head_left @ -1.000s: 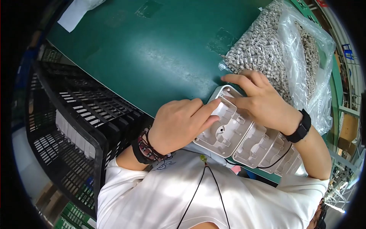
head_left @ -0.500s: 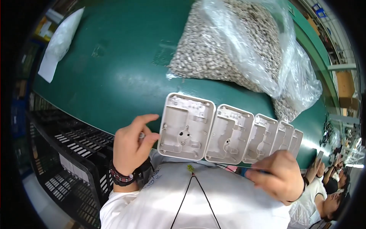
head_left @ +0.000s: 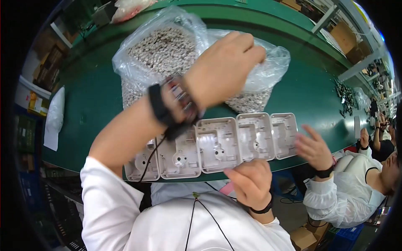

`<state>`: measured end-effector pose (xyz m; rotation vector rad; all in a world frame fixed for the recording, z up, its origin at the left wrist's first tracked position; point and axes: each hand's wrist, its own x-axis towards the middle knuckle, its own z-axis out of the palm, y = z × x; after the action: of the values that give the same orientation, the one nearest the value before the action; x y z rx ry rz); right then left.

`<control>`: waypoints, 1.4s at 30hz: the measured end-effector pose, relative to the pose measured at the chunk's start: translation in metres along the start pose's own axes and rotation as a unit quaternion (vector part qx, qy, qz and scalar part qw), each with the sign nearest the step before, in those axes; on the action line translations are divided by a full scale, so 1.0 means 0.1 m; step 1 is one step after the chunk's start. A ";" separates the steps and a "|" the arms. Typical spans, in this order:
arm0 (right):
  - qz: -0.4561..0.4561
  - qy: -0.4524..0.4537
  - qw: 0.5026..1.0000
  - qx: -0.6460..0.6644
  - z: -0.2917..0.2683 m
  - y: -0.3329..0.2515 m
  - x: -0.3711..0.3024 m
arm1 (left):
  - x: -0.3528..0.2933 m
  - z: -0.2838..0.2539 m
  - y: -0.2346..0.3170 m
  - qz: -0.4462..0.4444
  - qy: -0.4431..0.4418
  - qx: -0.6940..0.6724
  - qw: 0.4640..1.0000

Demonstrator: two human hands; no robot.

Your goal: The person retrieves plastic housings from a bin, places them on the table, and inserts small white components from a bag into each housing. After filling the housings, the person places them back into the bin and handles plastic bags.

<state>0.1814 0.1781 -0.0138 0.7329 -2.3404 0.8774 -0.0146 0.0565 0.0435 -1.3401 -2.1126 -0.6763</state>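
Observation:
My left hand [head_left: 224, 69] reaches far over the table, back of the hand up, above the smaller clear plastic bag [head_left: 270, 69] of small grey-white pieces. Its bent fingers are mostly hidden, so I cannot tell whether they grip anything. Closer to me, my right hand [head_left: 252, 183] is curled at the table's near edge, in front of the row of white plastic housings [head_left: 217, 146]. Thumb and fingers are drawn together, and what they hold, if anything, is hidden. Several open housings stand side by side, with ribs, posts and holes inside; my left forearm partly covers the leftmost ones.
A larger clear bag [head_left: 161, 52] full of the same pieces stands on the green table [head_left: 92, 113]. A co-worker's hand [head_left: 312, 147] is beside the rightmost housing. A white packet [head_left: 54, 115] lies at the left; dark small parts [head_left: 346, 98] are heaped far right.
The view has swung right. My left hand has gone from beside the leftmost housing to above the smaller bag. My right hand stays near the front edge; a co-worker's hand has come beside the housings.

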 end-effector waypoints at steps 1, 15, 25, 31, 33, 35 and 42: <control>-0.010 0.009 1.000 0.010 -0.01 -0.03 -0.05 | 0.09 0.17 -0.16 -0.011 -0.030 0.018 0.999; 0.004 -0.005 0.999 0.036 0.07 0.04 -0.28 | 0.06 -0.34 -0.14 0.152 -0.175 0.121 0.965; -0.076 0.088 0.993 -0.023 -0.67 0.64 1.94 | -1.17 -1.68 -0.26 -0.349 0.001 0.127 0.928; 0.108 -0.275 0.919 -0.262 0.63 2.96 3.41 | -2.18 -1.48 -0.24 -0.568 -0.126 0.056 0.812; 0.066 -0.345 0.868 -0.351 1.07 3.36 3.54 | -2.41 -1.44 -0.06 -0.610 -0.115 0.046 0.783; 0.074 -0.342 0.882 -0.316 1.42 3.72 3.51 | -2.48 -1.37 0.09 -0.653 -0.106 0.031 0.749; 0.052 -0.360 0.886 -0.287 1.91 4.20 3.48 | -2.58 -1.26 0.44 -0.708 -0.048 -0.069 0.701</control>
<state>-0.3904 0.2092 -0.0928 0.7498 -3.0803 -0.1426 0.1403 -0.1771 -0.0340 0.5761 -2.9344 -1.3004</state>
